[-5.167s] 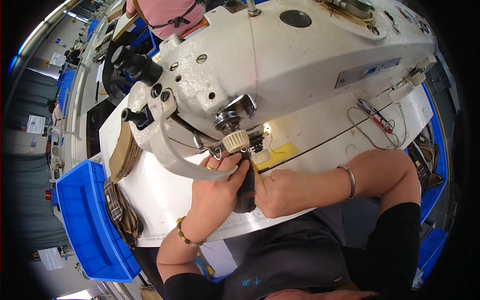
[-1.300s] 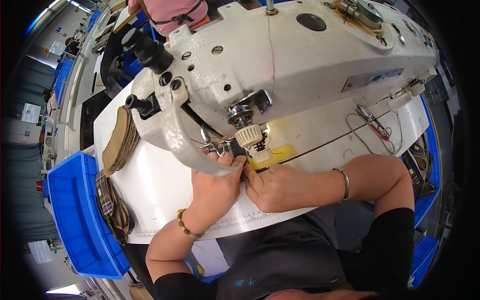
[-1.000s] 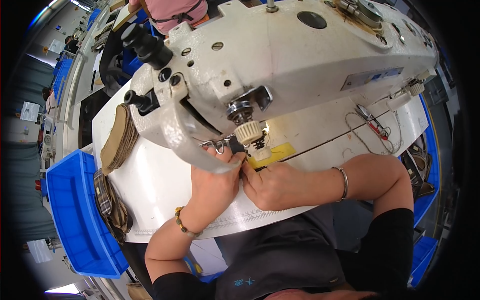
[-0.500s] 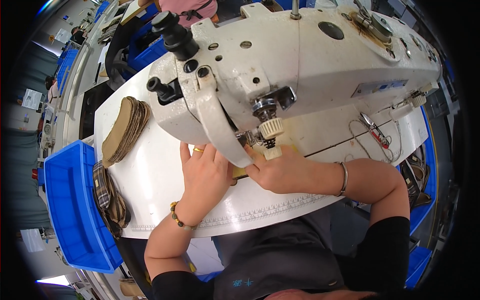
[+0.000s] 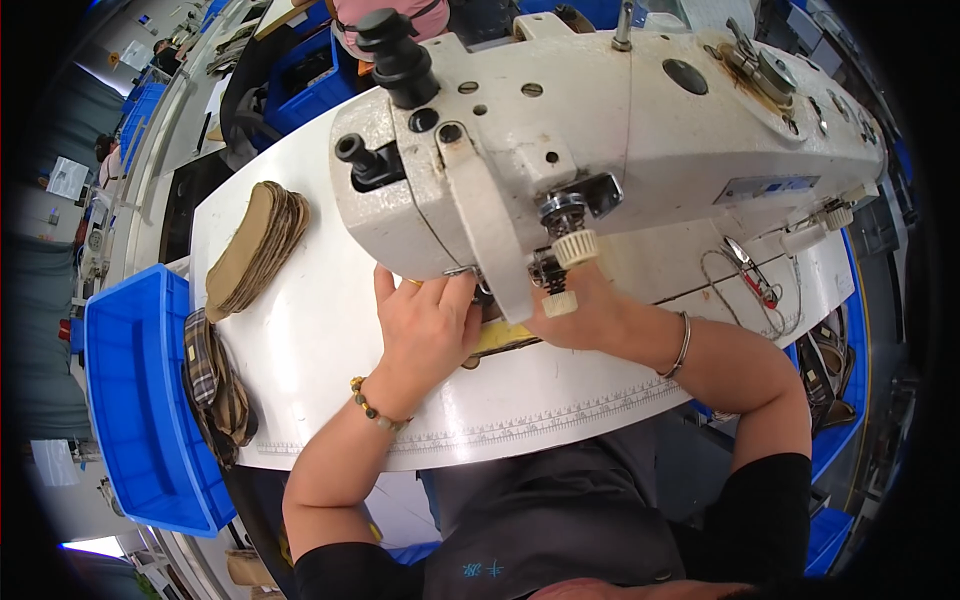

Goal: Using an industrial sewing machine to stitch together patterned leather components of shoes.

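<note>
A white sewing machine stands over a white table, its pale curved guard hanging in front of the needle area. My left hand is at the left of the needle, fingers bent under the machine head, index finger and thumb close together; whatever is between them is hidden. My right hand lies behind the guard and the cream tension knob, its fingertips covered. Between both hands a flat yellow strip shows on the machine bed. I cannot make out any workpiece under the needle.
A stack of tan sole-shaped pieces lies on the left of the table. Plaid fabric pieces hang by a blue bin. Red-handled thread snips and loose thread lie at right. A ruler strip edges the table front.
The view has shifted, so the machine sits further right. My hands are further apart, with more of the yellow strip showing. My right hand is further behind the guard and knob.
</note>
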`<state>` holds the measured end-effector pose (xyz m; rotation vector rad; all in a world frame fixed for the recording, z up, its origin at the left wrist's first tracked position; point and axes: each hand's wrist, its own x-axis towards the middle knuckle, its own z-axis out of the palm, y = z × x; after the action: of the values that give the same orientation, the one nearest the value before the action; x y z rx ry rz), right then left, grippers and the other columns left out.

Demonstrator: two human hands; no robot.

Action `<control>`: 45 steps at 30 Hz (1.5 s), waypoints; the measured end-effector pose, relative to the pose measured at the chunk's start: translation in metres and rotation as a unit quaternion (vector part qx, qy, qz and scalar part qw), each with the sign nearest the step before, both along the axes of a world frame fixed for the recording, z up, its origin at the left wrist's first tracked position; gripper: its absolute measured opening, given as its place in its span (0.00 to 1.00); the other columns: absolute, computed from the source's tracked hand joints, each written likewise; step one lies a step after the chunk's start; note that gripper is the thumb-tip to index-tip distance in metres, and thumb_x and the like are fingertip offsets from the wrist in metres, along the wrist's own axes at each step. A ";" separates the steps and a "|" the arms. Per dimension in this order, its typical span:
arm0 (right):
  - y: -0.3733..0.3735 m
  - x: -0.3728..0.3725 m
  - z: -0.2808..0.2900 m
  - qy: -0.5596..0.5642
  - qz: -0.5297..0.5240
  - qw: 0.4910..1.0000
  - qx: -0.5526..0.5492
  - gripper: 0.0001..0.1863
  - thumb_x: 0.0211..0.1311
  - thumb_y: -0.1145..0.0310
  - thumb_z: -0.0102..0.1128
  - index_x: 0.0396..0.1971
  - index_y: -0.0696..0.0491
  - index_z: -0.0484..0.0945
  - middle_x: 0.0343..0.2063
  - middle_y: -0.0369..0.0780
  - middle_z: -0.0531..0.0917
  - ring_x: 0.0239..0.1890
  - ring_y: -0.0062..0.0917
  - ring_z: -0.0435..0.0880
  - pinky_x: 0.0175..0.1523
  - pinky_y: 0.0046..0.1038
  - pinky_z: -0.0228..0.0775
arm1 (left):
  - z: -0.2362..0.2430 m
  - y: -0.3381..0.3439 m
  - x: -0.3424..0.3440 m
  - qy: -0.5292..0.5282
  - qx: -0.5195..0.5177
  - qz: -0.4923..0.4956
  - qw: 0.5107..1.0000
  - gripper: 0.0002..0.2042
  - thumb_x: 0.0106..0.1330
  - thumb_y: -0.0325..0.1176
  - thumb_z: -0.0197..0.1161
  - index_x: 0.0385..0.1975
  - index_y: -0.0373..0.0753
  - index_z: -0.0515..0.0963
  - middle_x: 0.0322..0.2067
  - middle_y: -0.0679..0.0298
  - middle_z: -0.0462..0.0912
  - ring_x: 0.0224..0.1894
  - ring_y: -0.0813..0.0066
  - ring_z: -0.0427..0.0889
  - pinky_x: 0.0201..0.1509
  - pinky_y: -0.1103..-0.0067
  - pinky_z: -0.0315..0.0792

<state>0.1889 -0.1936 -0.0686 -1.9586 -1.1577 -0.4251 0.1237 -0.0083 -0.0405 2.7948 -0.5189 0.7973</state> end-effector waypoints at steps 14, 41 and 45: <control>-0.006 -0.002 -0.017 0.007 -0.017 1.000 -0.019 0.08 0.58 0.65 0.62 0.35 0.48 0.83 0.14 0.38 0.77 0.19 0.35 0.81 0.25 0.37 0.71 | 0.028 0.025 -0.007 0.095 -0.022 0.154 0.983 0.31 0.40 0.33 0.80 0.49 0.40 0.75 0.36 0.62 0.81 0.41 0.61 0.80 0.53 0.67 0.70; -0.011 -0.006 -0.017 -0.093 0.000 0.989 -0.113 0.10 0.54 0.68 0.62 0.37 0.49 0.83 0.17 0.38 0.76 0.18 0.33 0.80 0.22 0.34 0.71 | 0.023 0.002 -0.011 0.048 -0.007 -0.025 0.998 0.10 0.52 0.35 0.73 0.33 0.43 0.85 0.24 0.69 0.80 0.25 0.70 0.78 0.35 0.76 0.66; -0.011 -0.004 -0.007 -0.111 0.013 0.988 -0.104 0.07 0.54 0.67 0.62 0.33 0.50 0.82 0.15 0.38 0.76 0.18 0.32 0.80 0.22 0.35 0.71 | 0.019 0.006 -0.007 0.107 -0.026 -0.021 0.994 0.13 0.52 0.36 0.75 0.37 0.44 0.84 0.37 0.66 0.84 0.35 0.64 0.81 0.40 0.70 0.67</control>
<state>0.1849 -0.2046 -0.0758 -2.1126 -1.4158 -0.5385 0.1171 -0.0023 -0.0214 2.7666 -0.5103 0.4870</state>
